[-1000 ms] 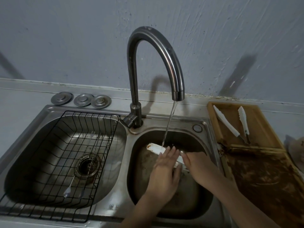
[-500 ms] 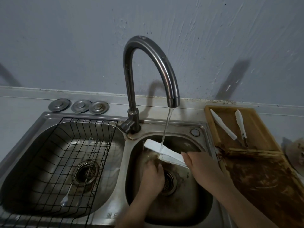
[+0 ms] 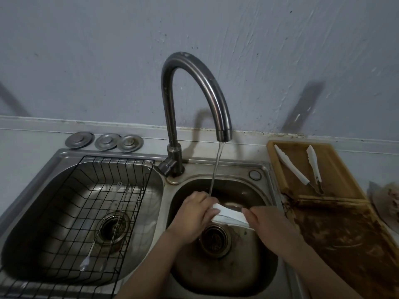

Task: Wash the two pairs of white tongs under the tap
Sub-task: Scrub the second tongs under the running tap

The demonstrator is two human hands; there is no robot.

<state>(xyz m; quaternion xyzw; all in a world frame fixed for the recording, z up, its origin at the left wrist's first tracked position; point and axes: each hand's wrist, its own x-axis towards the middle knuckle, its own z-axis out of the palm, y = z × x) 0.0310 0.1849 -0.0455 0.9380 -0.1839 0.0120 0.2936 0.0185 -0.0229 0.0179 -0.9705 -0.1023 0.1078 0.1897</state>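
Head view.

Tongs in hand (image 3: pixel 230 214): white pair, held over the right basin (image 3: pixel 265 275) of the double sink, above its drain (image 3: pixel 214 241). One end is covered by the left hand, the other by the right; only the middle stretch shows.

Left hand (image 3: pixel 194 212): fingers curled round the left end of the tongs, back of the hand up.

Right hand (image 3: pixel 264 223): grips the right end of the tongs, fingers wrapped over it.

Tap (image 3: pixel 194 100): curved metal spout, standing at the back edge of the sink between the two basins. Water (image 3: pixel 217 167) runs in a thin stream and lands at the left hand, just beside the tongs' left end.

Second tongs (image 3: pixel 302 169): white pair, arms spread in a V, lying on the wooden board (image 3: pixel 336 175) at the right edge of the sink, near the board's back end. Well apart from the hands.

Board, near end: smeared brown.

Left basin (image 3: pixel 140 212): holds a black wire rack (image 3: pixel 71 212); long thin metal utensils (image 3: pixel 103 238) lie in the rack.

Counter behind the left basin: three round metal plugs (image 3: pixel 103 141) in a row.
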